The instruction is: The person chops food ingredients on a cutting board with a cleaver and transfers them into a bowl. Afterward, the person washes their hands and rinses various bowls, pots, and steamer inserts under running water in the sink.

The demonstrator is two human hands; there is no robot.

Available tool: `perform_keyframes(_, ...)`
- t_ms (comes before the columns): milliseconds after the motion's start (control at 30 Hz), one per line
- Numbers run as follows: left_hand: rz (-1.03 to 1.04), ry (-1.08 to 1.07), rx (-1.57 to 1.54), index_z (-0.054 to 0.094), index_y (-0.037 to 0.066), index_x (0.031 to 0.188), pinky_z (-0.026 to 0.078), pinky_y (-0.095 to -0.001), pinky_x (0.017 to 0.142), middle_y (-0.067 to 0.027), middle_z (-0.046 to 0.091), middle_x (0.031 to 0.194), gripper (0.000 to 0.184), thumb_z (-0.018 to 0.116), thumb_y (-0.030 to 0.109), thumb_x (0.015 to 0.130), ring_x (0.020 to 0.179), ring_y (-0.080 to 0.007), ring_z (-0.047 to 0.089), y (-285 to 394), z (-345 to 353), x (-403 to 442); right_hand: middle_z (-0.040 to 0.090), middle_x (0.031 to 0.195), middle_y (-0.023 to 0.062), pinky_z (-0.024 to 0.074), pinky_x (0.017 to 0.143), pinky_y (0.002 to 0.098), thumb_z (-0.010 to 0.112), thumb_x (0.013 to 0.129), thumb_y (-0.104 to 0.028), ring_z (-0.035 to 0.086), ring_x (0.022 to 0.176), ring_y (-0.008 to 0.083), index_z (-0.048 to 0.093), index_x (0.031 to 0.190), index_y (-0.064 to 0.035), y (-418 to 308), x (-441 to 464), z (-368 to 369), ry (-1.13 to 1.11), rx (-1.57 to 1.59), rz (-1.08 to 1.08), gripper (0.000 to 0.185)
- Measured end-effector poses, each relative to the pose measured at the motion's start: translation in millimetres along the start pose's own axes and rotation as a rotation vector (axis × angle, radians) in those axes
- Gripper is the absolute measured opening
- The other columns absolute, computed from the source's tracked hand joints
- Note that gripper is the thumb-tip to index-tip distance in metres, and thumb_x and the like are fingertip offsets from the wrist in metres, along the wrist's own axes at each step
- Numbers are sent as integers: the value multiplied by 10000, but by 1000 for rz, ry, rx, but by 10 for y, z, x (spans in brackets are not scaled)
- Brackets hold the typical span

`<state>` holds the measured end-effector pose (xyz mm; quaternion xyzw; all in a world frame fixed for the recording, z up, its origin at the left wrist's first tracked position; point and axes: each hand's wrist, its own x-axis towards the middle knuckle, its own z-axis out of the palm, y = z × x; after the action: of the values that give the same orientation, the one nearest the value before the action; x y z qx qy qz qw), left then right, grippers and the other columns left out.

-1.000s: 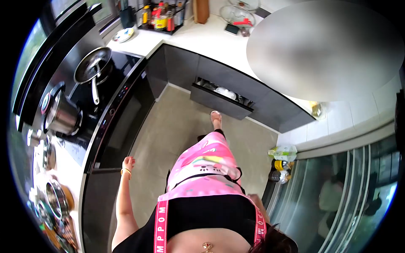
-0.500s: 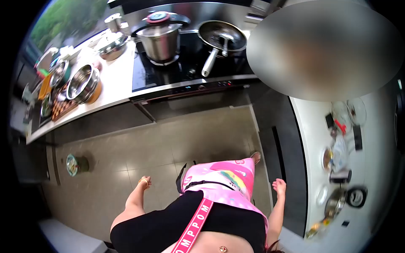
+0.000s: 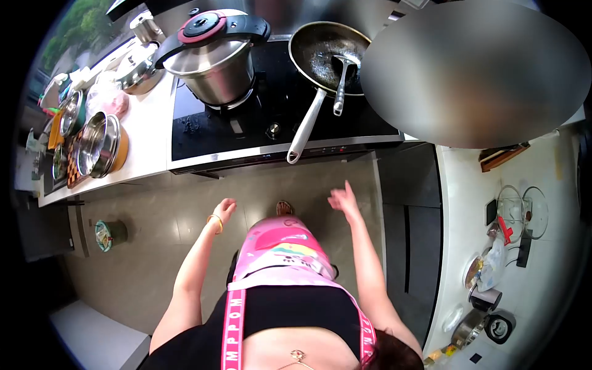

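My left hand [image 3: 226, 211], a gold bangle at its wrist, hangs over the floor in front of the cooktop with loosely bent fingers and holds nothing. To the right, my right hand [image 3: 343, 200] is raised with the index finger stretched out; it too is free of any object. Nearest to both is the black cooktop [image 3: 271, 102]. A steel pressure cooker [image 3: 219, 71] with a black and red lid handle stands on its left side. On the right side sits a frying pan [image 3: 320, 52], its long handle reaching past the front edge, with a metal spatula [image 3: 342, 86] resting in it.
Steel bowls [image 3: 98, 145] and a pink bag [image 3: 114, 103] stand on the left counter [image 3: 145, 117]. A small bin [image 3: 111, 235] is on the floor. Along the right counter [image 3: 453, 203] lie glass lids [image 3: 535, 213], red-handled scissors [image 3: 505, 230] and a steel pot [image 3: 468, 327]. A blurred patch covers the upper right.
I have come closer to the cooktop, so the cooker and pan look larger. Both hands have moved forward, and my right index finger is now extended.
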<state>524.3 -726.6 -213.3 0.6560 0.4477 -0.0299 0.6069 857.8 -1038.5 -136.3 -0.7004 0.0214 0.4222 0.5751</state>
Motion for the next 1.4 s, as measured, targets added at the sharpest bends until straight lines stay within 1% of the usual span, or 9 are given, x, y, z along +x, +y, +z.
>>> perform_keyframes(233, -189, 271, -36, 565, 37, 1117, 491, -285, 749, -47, 634, 1030, 284, 563, 234, 912, 896, -144, 604, -1098, -949, -991, 581, 837, 96, 475, 515, 255, 516, 829, -15, 542, 596, 133, -102, 1449, -79, -603, 1004, 591, 126, 113, -68, 877)
perform_keyframes(333, -474, 429, -253, 562, 92, 1138, 504, -287, 709, -30, 635, 1040, 301, 571, 288, 909, 877, -142, 620, -1227, -1108, -1453, 565, 827, 114, 433, 529, 262, 506, 867, 24, 501, 624, 151, -107, 1447, -308, -447, 1229, 672, 85, 805, 41, 907)
perform_keyframes(400, -682, 559, -462, 559, 123, 1150, 509, -287, 690, -21, 636, 1043, 309, 575, 312, 907, 864, -140, 627, -976, -1101, -1814, 540, 780, 106, 423, 522, 278, 514, 857, 10, 477, 606, 167, 318, 1330, -66, -118, 1322, 356, 94, 994, 151, 517)
perform_keyframes(500, -556, 628, -618, 545, 159, 1174, 517, -297, 717, -15, 626, 1104, 302, 548, 322, 920, 909, -145, 630, -712, -1416, -1695, 598, 1094, 86, 427, 892, 430, 488, 864, -136, 538, 1032, 256, 559, 1064, -38, -65, 1342, 262, 272, 784, 72, 234)
perform_keyframes(667, -371, 655, -698, 509, 119, 1212, 497, -331, 828, -40, 601, 1170, 325, 510, 299, 940, 1011, -171, 601, -416, -2518, -1241, 484, 726, 15, 471, 592, 313, 537, 797, -115, 494, 632, 180, 516, 861, -82, -668, 1055, 562, 359, 595, 76, 75)
perform_keyframes(733, -280, 653, -687, 509, 106, 1208, 490, -344, 838, -57, 598, 1169, 314, 499, 277, 944, 1023, -184, 598, -331, -2971, -1058, 494, 648, 23, 479, 578, 327, 554, 773, -110, 521, 609, 175, 542, 810, -87, -102, 1597, -270, -143, 877, 0, 45)
perform_keyframes(933, -161, 645, -614, 457, 88, 1259, 474, -373, 878, -80, 576, 1191, 379, 436, 317, 957, 1046, -220, 587, 212, -4363, -771, 617, 736, 43, 503, 546, 309, 519, 841, -209, 572, 636, 169, 612, 798, -87, -126, 1828, -484, 336, 837, 158, 158)
perform_keyframes(1167, -125, 546, -753, 377, 71, 1282, 492, -385, 882, -104, 505, 1233, 359, 405, 245, 969, 1043, -244, 587, 428, -4999, -624, 492, 659, 80, 360, 424, 315, 452, 849, -165, 453, 510, 200, 476, 765, -48, 463, 1259, 1417, 440, 226, 496, 145)
perform_keyframes(1400, -88, 725, -685, 375, 68, 1291, 500, -363, 868, -90, 514, 1224, 372, 411, 251, 969, 1060, -206, 571, 422, -5264, -583, 568, 697, 6, 381, 492, 194, 590, 887, -109, 499, 565, 64, 621, 928, -29, -921, -348, 5254, -457, -451, -362, 95)
